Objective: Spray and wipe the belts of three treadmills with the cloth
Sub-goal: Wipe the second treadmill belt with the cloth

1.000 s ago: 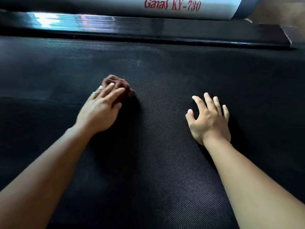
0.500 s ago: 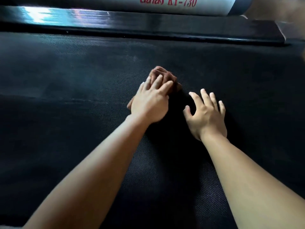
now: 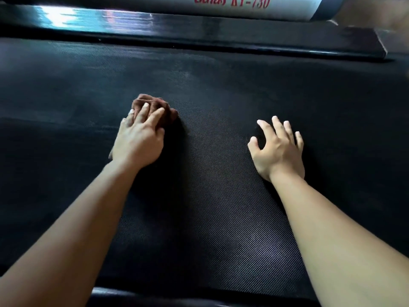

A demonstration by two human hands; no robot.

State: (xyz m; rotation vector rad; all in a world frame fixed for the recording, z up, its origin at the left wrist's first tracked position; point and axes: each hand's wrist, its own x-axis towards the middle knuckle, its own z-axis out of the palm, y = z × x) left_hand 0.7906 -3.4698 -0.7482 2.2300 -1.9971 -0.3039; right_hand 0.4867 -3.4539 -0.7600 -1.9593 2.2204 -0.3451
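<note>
Black woven rubber fills nearly the whole view: the treadmill belt (image 3: 221, 207) lies flat and wide under both forearms. Its fine diamond texture catches light in a pale band down the middle, while the left and far parts read darker and smoother. I cannot tell whether that is damp or only shadow. Along its far edge runs a glossy black side rail (image 3: 199, 34), and above that a pale frame tube (image 3: 265, 9) with red lettering, cut off by the top of the picture.

On the right, the right hand (image 3: 278, 151) is planted on the belt with its fingers spread and slightly arched, holding nothing. It probably serves as a prop, taking the person's weight as they lean over.

Well apart from it, left of centre, the left hand (image 3: 139, 142) lies palm down on the cloth (image 3: 152, 99). Its fingers are laid fairly straight across the top, pressing down rather than curling round; the thumb is hidden. A flat hand like this spreads pressure so the wad drags evenly across the surface.

The cloth itself is small, reddish brown and bunched into a soft lump. It sits on the belt, peeking out beyond the fingertips and to their right. No spray bottle is in view.
</note>
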